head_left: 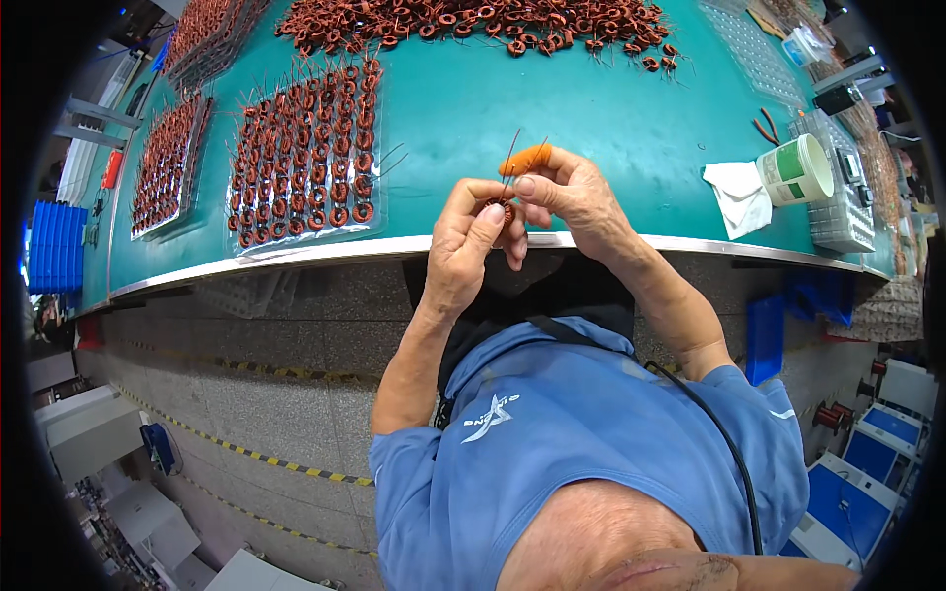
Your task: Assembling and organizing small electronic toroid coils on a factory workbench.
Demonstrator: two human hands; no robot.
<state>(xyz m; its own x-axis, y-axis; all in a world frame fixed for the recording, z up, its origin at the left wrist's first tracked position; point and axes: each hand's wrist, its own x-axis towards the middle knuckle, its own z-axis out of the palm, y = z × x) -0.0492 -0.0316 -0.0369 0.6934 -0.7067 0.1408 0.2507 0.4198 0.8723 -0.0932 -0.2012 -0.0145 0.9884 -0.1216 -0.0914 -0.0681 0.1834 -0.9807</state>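
Just above the table's front edge, my left hand (459, 244) holds a copper-wire ring coil (502, 209) between thumb and fingers. Thin wire leads (512, 148) stick up from the coil. My right hand (589, 209) meets it from the right, thumb and index finger closed at the leads; the exact pinch point is partly hidden. An orange finger cot (524, 160) covers the right index fingertip. To the left lies a clear tray (379, 202) filled with rows of similar coils, leads upward.
A heap of loose coils (493, 25) spreads along the far side of the green table (443, 108). More filled trays (169, 163) stand at far left. On the right are a white cloth (739, 200), a tipped green-and-white cup (796, 169), pliers (767, 126) and clear empty trays (754, 54).
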